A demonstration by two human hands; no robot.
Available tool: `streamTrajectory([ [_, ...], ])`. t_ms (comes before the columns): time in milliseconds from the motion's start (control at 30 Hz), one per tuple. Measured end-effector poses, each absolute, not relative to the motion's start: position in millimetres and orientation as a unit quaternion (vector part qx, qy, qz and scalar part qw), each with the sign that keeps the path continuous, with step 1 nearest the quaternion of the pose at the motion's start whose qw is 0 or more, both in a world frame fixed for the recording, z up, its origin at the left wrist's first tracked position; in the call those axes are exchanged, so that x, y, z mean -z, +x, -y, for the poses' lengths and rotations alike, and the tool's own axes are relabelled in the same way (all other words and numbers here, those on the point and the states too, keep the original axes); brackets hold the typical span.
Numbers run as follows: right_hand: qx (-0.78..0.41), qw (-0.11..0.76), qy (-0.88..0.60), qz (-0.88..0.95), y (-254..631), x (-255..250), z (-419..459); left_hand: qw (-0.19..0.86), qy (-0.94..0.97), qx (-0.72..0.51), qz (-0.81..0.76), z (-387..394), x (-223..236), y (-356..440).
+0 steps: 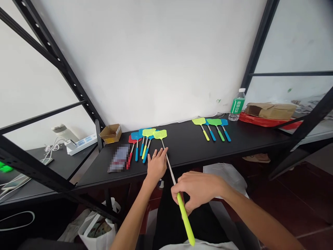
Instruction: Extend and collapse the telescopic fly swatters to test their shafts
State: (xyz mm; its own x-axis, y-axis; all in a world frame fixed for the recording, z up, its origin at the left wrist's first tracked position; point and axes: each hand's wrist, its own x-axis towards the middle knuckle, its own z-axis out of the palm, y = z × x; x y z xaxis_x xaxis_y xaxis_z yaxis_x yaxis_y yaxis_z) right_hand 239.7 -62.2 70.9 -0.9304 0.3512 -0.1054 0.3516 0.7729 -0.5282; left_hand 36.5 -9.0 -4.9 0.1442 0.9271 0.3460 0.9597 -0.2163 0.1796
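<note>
A long yellow-green fly swatter (186, 222) runs from near my lap up to the table, its thin metal rod drawn out. My right hand (199, 189) is closed around it where the handle meets the rod. Its mesh head lies on the table beside a group of other swatters. My left hand (157, 165) rests at the table's front edge with fingers stretched out, right alongside the rod; whether it touches the rod I cannot tell. To its left lie several shorter swatters, among them a blue swatter (136, 152) and a red swatter (129, 160).
On the black table (179, 139), more swatters, one with a green handle (221, 135), lie at the right. A water bottle (237, 106) stands behind them. A small cardboard box (111, 133) and a blurred packet (119, 158) are at the left. Black shelf posts (75, 86) flank both sides.
</note>
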Motion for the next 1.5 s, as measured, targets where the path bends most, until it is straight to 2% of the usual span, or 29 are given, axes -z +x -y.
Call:
streamTrajectory([
  [167,0.301,0.020,0.182,-0.936,236.4,-61.3,51.6,0.057,-0.765,0.168,0.619,6.6,7.9,35.4],
  [433,0.268,-0.046,0.233,-0.934,240.0,-54.2,41.0,0.068,-0.763,0.170,0.620,2.9,13.1,35.9],
  [900,0.259,-0.020,0.254,-0.932,234.9,-21.2,15.6,0.040,-0.789,0.147,0.595,8.7,0.1,39.0],
  [1033,0.249,-0.005,0.251,-0.935,236.6,-27.7,25.2,0.041,-0.790,0.156,0.592,7.7,3.3,37.1],
  [1267,0.300,0.082,0.194,-0.930,233.6,-44.8,46.1,0.047,-0.790,0.161,0.590,7.0,4.9,36.8],
  [1500,0.314,0.090,0.191,-0.926,231.3,-40.7,41.6,0.045,-0.788,0.163,0.592,8.0,4.0,37.3],
])
